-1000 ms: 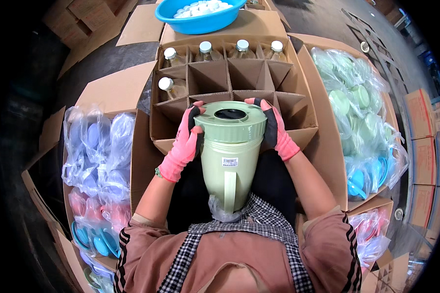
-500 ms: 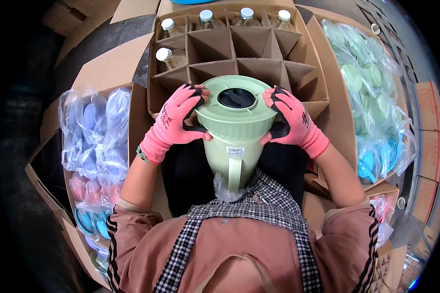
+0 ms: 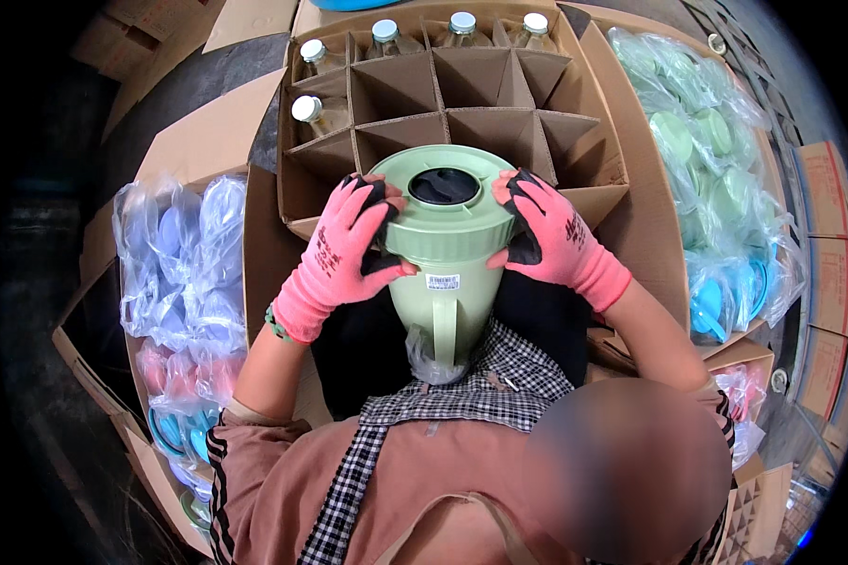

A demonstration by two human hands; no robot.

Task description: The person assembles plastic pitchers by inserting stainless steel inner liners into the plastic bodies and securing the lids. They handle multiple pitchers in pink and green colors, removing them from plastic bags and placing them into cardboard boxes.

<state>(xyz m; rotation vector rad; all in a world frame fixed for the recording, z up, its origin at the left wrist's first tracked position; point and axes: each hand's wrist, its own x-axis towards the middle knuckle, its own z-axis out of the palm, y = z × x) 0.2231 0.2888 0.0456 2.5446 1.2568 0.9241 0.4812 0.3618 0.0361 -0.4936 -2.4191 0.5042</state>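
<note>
1. At mid-frame, the left hand (image 3: 344, 240) and right hand (image 3: 561, 240) are gripping the green pitcher (image 3: 448, 247) at its lid from both sides, fingers spread.
2. Its handle (image 3: 444, 331) is facing the lower edge.
3. The divided carton's (image 3: 589, 205) near edge is running just behind the lid.
4. Side cartons' inner walls are bounding sideways room at frame left and right.

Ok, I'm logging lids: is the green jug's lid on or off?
On: the lid sits atop the jug, left hand and right hand at the lid's rim. How tight, I cannot tell.
</note>
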